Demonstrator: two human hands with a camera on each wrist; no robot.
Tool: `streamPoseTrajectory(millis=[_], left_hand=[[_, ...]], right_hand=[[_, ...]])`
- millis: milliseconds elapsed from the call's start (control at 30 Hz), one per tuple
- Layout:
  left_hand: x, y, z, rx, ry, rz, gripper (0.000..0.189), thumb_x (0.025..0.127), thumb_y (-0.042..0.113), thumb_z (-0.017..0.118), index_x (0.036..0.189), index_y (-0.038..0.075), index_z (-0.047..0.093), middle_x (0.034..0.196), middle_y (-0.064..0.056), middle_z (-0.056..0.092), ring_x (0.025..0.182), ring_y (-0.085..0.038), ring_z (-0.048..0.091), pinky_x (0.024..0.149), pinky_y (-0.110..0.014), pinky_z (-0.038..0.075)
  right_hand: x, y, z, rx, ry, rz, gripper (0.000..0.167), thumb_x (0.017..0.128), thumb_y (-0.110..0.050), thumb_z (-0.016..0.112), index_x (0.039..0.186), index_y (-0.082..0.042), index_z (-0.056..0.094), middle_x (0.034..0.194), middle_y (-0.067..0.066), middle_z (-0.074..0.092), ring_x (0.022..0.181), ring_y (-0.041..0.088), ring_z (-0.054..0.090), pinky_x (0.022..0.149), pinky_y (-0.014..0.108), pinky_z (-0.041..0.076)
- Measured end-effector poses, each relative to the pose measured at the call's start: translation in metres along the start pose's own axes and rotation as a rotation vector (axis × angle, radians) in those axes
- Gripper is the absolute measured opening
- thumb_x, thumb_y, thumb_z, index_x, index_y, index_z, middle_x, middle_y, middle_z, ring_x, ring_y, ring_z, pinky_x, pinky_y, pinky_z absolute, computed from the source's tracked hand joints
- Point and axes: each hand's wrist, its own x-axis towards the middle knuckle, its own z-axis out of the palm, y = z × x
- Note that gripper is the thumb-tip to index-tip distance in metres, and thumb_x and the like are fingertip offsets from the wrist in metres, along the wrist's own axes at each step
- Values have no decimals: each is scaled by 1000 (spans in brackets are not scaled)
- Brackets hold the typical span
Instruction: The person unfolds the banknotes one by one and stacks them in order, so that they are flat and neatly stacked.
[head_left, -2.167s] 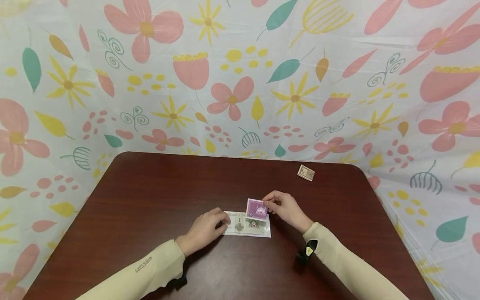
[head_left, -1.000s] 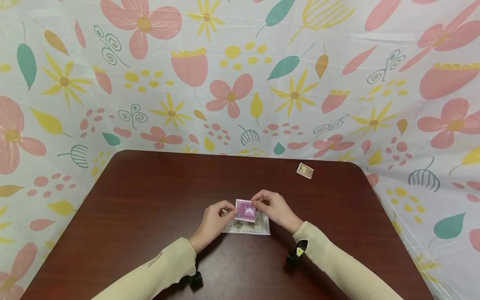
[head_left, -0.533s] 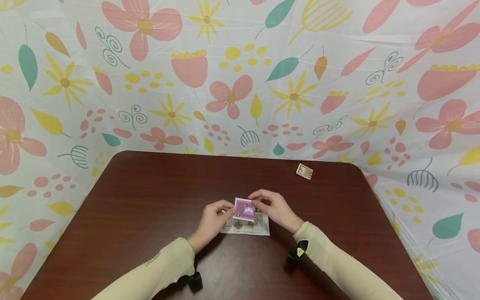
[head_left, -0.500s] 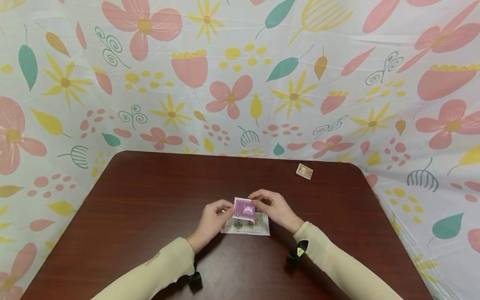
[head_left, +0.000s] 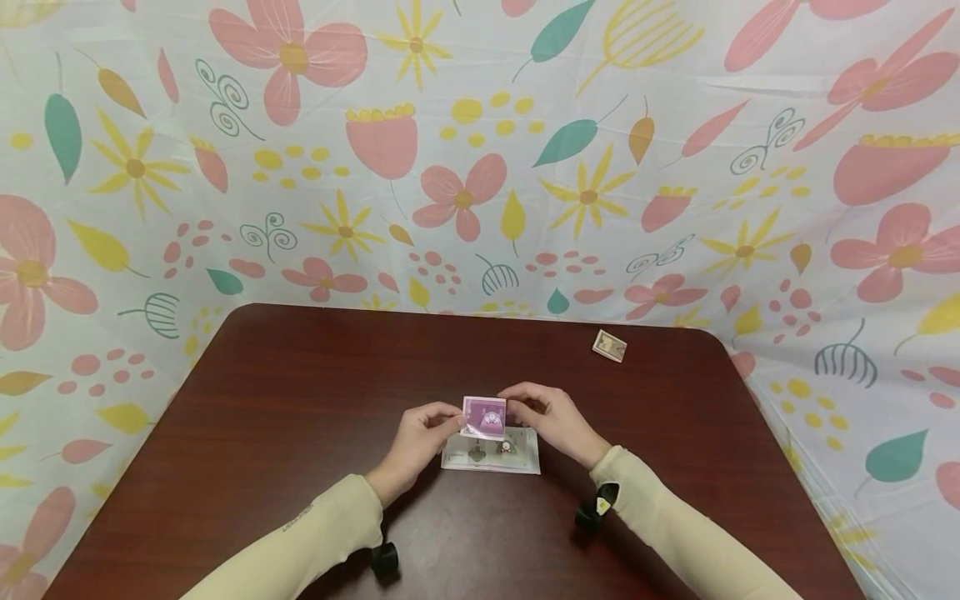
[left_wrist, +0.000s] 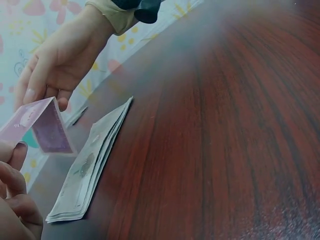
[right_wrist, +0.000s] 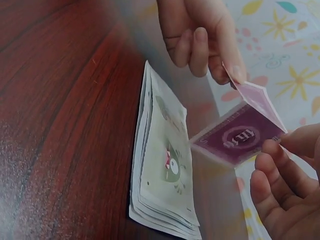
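A purple play banknote [head_left: 483, 418], bent along a crease into two halves, is held up over a stack of pale green play banknotes [head_left: 495, 454] on the table. My left hand [head_left: 411, 442] pinches the note's left edge between thumb and finger. At the opposite edge, my right hand [head_left: 557, 421] grips it the same way. From the right wrist, the lower half of the purple note [right_wrist: 237, 137] hangs down clear of the green stack [right_wrist: 167, 155]. The left wrist view shows the fold [left_wrist: 42, 122] side-on, with the layered edges of the stack below.
A small folded brown banknote [head_left: 610, 346] lies near the back right of the dark wooden table [head_left: 315, 400]. Behind the table hangs a flower-patterned cloth [head_left: 465, 167].
My left hand has left the green stack and taken the purple note's left edge. The note has moved left, with my right hand still on it, and now lies more level.
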Motion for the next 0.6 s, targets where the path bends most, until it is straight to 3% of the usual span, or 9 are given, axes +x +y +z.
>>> streamPoseTrajectory(millis=[333, 467, 600], left_hand=[[0, 1, -5, 15, 20, -9, 11, 93, 5, 77, 99, -4, 77, 73, -6, 63, 54, -5, 41, 50, -20, 34], [-1, 0, -8, 17, 35, -22, 9, 92, 5, 78, 97, -3, 77, 73, -7, 63, 52, -5, 40, 49, -20, 33], [-1, -1, -12, 25, 58, -35, 8, 92, 4, 78, 96, -2, 78, 75, -5, 66, 52, -4, 40, 50, -20, 35]], right_hand=[[-1, 9, -6, -143, 84, -60, 15, 97, -11, 73, 111, -14, 78, 107, -1, 75, 89, 11, 64, 80, 28, 53], [-4, 14, -9, -194, 110, -39, 13, 95, -10, 76, 107, -15, 78, 94, -3, 69, 84, 12, 58, 75, 28, 49], [-7, 16, -13, -176, 119, -17, 9, 94, -12, 78, 102, -14, 77, 89, -2, 63, 81, 14, 57, 72, 28, 48]])
